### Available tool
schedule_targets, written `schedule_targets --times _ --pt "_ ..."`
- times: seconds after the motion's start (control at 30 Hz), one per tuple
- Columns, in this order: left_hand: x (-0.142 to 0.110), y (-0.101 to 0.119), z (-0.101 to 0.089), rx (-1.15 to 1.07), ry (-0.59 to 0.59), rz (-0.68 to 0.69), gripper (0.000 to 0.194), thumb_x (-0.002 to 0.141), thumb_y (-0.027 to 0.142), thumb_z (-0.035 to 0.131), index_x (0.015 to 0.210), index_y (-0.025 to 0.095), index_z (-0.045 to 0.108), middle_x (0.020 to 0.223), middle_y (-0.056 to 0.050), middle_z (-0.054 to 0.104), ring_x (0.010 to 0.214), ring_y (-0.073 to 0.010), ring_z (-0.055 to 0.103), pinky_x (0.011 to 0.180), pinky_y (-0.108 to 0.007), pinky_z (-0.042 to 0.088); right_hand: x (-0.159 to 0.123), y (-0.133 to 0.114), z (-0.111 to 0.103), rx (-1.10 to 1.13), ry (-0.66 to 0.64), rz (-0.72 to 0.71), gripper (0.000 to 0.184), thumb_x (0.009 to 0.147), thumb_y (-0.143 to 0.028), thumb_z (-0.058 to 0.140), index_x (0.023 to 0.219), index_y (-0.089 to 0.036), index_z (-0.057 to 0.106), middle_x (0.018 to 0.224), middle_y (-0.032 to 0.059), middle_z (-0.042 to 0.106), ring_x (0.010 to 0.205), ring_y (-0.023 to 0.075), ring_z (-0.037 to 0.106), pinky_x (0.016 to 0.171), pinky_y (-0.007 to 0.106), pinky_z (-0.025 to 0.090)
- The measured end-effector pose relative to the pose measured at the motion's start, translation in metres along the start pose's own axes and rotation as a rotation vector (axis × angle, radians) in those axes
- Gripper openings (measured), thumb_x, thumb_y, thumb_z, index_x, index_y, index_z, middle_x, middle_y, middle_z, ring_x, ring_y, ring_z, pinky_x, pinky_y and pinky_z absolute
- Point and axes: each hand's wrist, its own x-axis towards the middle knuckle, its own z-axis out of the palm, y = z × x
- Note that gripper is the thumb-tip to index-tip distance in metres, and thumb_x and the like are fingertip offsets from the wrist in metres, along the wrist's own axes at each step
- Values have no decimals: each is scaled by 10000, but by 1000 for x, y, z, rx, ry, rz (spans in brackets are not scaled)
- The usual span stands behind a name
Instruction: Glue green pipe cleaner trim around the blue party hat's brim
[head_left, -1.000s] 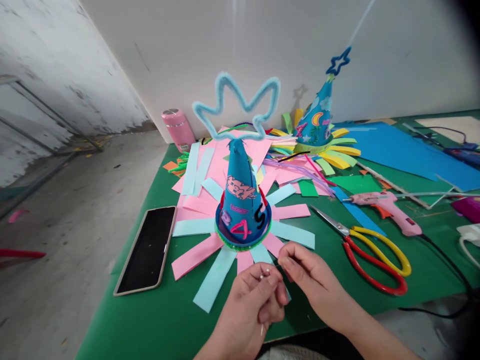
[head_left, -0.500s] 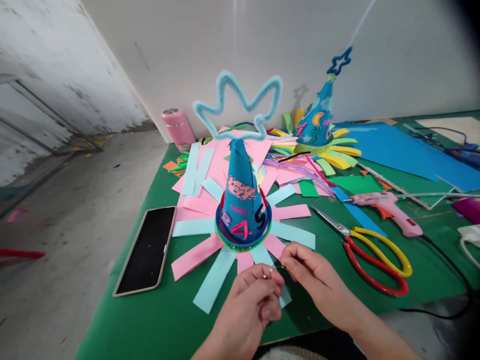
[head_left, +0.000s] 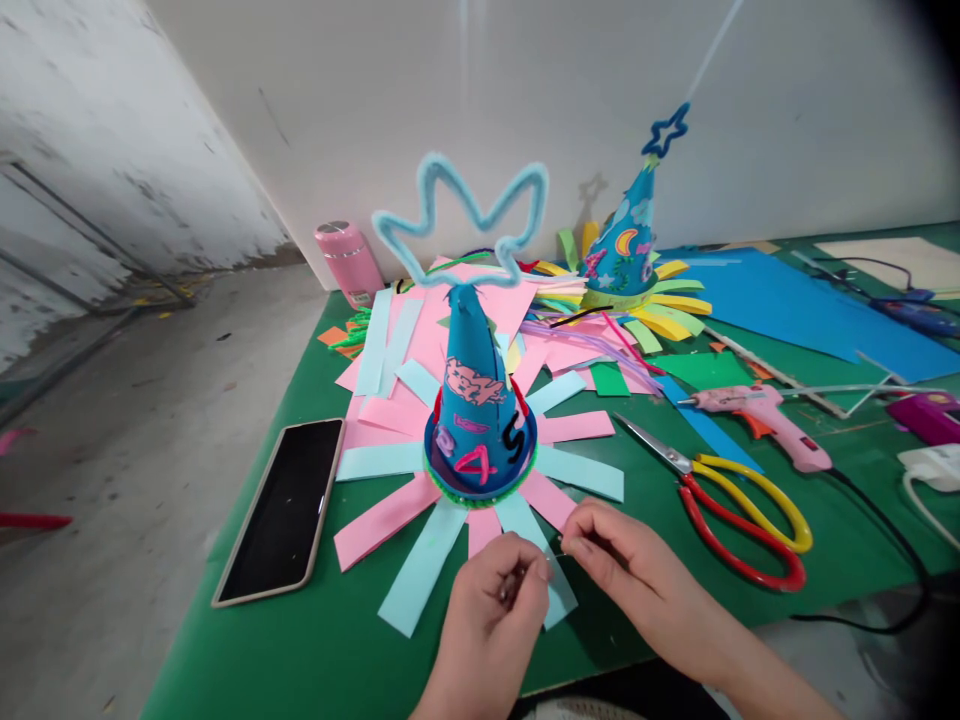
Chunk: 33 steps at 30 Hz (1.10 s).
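Observation:
In front of me stands a blue cone hat [head_left: 471,400] with a pink cutout, shaped pieces and a light-blue fuzzy wire star [head_left: 480,215] on its tip. Pink and light-blue paper strips [head_left: 424,585] fan out from its base. My left hand [head_left: 491,615] is closed over the near strips, with a small pale bead showing between curled fingers. Close by on the right, my right hand [head_left: 626,560] pinches the end of a thin strand, barely visible, that runs towards the left fingers. What else the left palm holds is hidden.
A phone [head_left: 281,510] lies at left. Scissors [head_left: 720,505] and a pink glue gun [head_left: 765,415] lie at right, its cord trailing over the edge. Behind stand a pink bottle [head_left: 349,265] and a second cone hat [head_left: 622,245], among loose paper and fuzzy wires.
My left hand has turned and curled, so the small white beads seen at its fingertips are now mostly covered. My right hand stays pinched beside it. The view has shifted slightly.

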Motion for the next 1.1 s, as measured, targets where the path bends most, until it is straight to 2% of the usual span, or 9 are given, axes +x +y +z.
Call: schedule_targets --times 0.1,0.17,0.27,0.33,0.43,0.6,0.8,0.97,1.1 --pt "1 3 0 181 51 151 175 715 137 549 546 182 552 545 12 439 509 -118 361 502 -240 260 -5 -1 -3 -74 -32 -32 200 911 -329 362 819 -215 498 796 1 502 701 119 468 631 228 404" --pt "1 2 0 265 48 194 178 741 149 538 569 187 567 557 1 457 520 -129 385 515 -243 275 -9 4 -11 -154 18 -43 168 910 -317 361 920 -232 506 886 17 536 786 132 510 698 247 426" --pt "1 -4 -4 358 16 223 200 792 204 511 604 189 577 565 -11 469 528 -140 408 517 -244 289 -19 26 -37 -416 313 -31 187 889 -322 391 1024 -243 494 998 50 547 934 182 521 811 327 423" --pt "1 -9 -7 414 2 242 212 814 223 486 624 190 575 570 -11 465 533 -142 418 515 -241 297 -30 47 -59 -651 537 -7 221 854 -352 423 1021 -229 501 1012 81 545 943 236 525 800 396 432" --pt "1 -15 -9 490 -22 276 220 826 221 442 649 182 567 577 -1 436 531 -139 414 509 -236 302 -47 78 -87 -911 642 97 332 830 -380 374 1084 -194 481 1100 142 487 1027 333 490 803 491 425" --pt "3 -14 -8 486 -17 256 260 841 265 403 645 168 543 582 8 415 540 -131 404 517 -236 305 -61 104 -110 -890 521 251 418 820 -380 332 1149 -142 431 1098 173 521 1020 350 535 812 482 445" --pt "4 -8 -11 179 -22 2 273 803 367 460 671 154 568 573 20 402 517 -106 333 472 -223 269 -56 106 -120 -826 371 357 505 762 -364 432 1209 -134 402 1171 170 518 1035 311 557 781 402 487" --pt "7 -16 -10 -56 -17 -135 327 754 471 536 736 150 596 477 75 280 434 -73 234 414 -215 148 -56 104 -120 -915 426 374 432 748 -392 465 1084 -120 485 1102 197 553 996 350 570 782 436 484" --pt "8 -17 -8 -282 -27 -149 314 744 453 594 738 139 594 500 80 282 456 -55 229 439 -211 136 -67 100 -114 -819 464 259 369 774 -420 475 1046 -170 478 1065 160 571 959 302 599 820 403 488"
